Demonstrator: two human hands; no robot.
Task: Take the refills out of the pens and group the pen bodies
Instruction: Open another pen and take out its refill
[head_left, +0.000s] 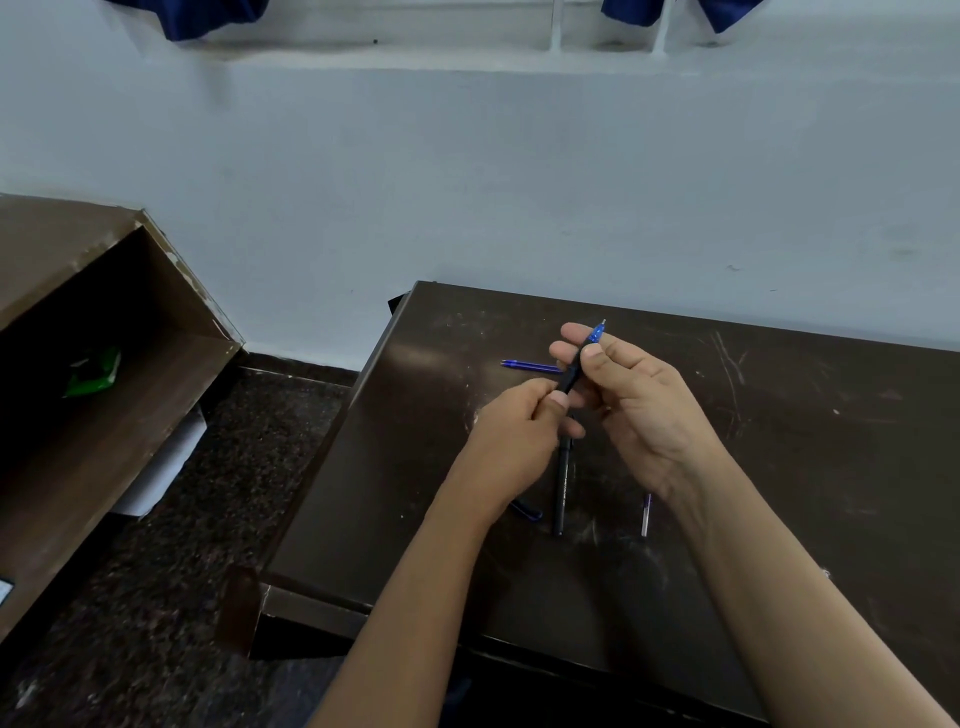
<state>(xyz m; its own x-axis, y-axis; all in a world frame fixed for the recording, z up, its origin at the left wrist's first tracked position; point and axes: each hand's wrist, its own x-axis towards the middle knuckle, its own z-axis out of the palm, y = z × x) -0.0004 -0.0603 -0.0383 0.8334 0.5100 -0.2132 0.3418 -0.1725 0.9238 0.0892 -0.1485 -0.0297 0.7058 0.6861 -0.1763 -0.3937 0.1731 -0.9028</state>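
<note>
Over the middle of the dark table (415, 467), holds one black pen (571, 375) up in both hands, clear of the surface. Pinches the lower barrel with the left hand (511, 441), thumb on top, fingers curled beneath. Pinches the upper part, at the blue grip section, with the right hand (644, 415), thumb pressed on the near side, fingertips behind, palm turned toward the camera. Slants the pen from lower left to upper right, tip aimed up and away at the wall (519, 182).

On the tabletop just beyond the hands: thin blue refills (527, 365), apparently two, side by side and nearly level, right ends hidden behind the right hand's fingers. Nearer the person, below the hands: a black pen body (560, 488), flat on the wood, lengthwise toward the near edge, far end hidden by the left hand. Right of that, apart from it: a pale refill (645, 514), upper end out of sight behind the right wrist. Left of the pen body, beside the left wrist: a small blue piece (527, 512), mostly hidden, cannot tell what.

Off to the left, a brown shelf unit (78, 260) with a green packet (93, 366) inside. Beneath, dark speckled floor (234, 467). Along the top edge, dark blue cloth (208, 15).
</note>
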